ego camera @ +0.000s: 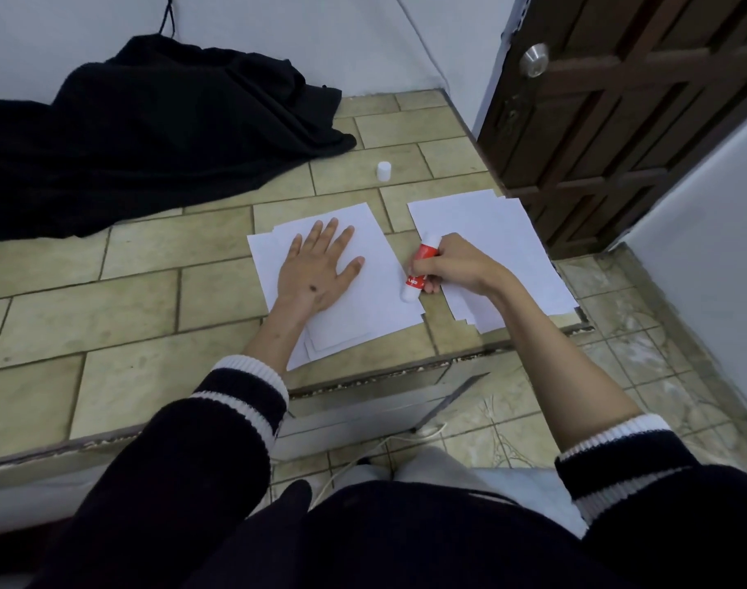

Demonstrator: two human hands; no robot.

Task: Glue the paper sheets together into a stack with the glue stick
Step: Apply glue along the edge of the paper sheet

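Two piles of white paper lie on a tiled ledge. My left hand (321, 269) presses flat, fingers straight and spread, on the left stack of sheets (376, 308). My right hand (452, 265) grips a red and white glue stick (423, 259), its lower end touching the right edge of the left stack. The right pile of loose sheets (491, 231) lies partly under my right hand and forearm. The glue stick's white cap (383, 171) stands on the tiles behind the piles.
A black cloth (150, 133) lies heaped at the back left against the wall. A dark wooden door (618, 99) with a metal knob stands at the right. The ledge's front edge (363, 376) drops to a lower tiled floor with a white cable.
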